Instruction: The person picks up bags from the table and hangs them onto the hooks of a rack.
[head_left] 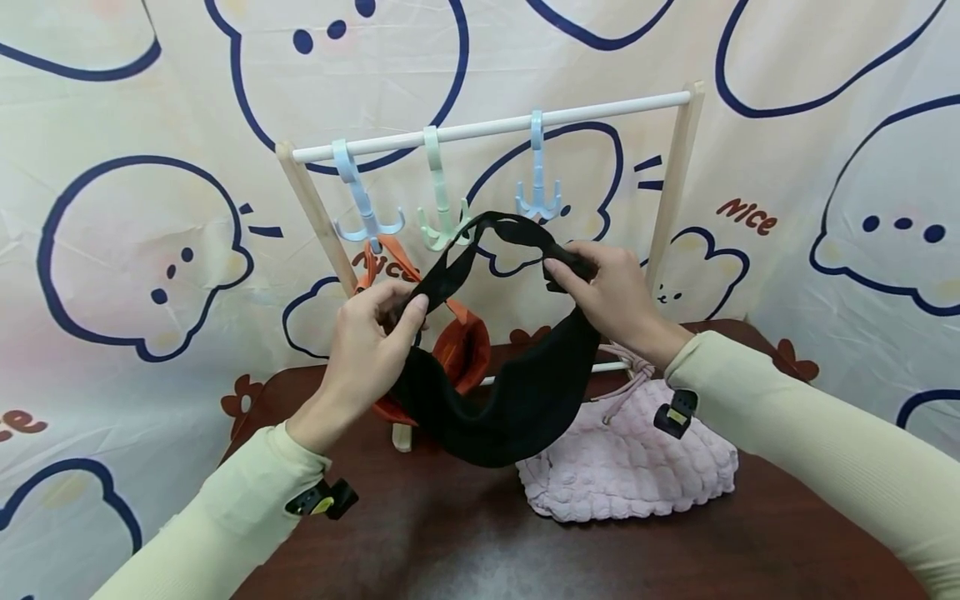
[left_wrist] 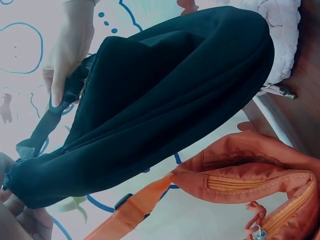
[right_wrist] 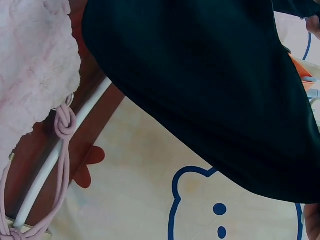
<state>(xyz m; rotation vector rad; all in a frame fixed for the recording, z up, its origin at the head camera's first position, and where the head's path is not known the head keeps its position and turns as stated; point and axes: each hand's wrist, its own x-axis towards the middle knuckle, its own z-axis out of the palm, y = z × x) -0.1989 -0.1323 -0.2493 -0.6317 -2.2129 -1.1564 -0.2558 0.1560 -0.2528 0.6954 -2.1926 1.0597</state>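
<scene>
A black cloth bag (head_left: 502, 417) hangs in the air from its strap, between both hands and in front of the rack. My left hand (head_left: 367, 354) pinches the left side of the strap, thumb on top. On the other side, my right hand (head_left: 611, 292) grips the strap's right part. The strap (head_left: 491, 223) arches up between them, close to the green hook (head_left: 441, 196). In the left wrist view the bag (left_wrist: 165, 90) droops in a wide curve. It fills much of the right wrist view, where only bits of fingers show at the right edge.
A wooden rack with a white rail (head_left: 495, 127) carries blue hooks (head_left: 367, 204) (head_left: 537, 171) and the green one. An orange bag (head_left: 465, 350) hangs from the left hook. A pink quilted bag (head_left: 630, 458) with a cord lies on the brown table (head_left: 480, 550). Patterned cloth (head_left: 135, 400) stands behind.
</scene>
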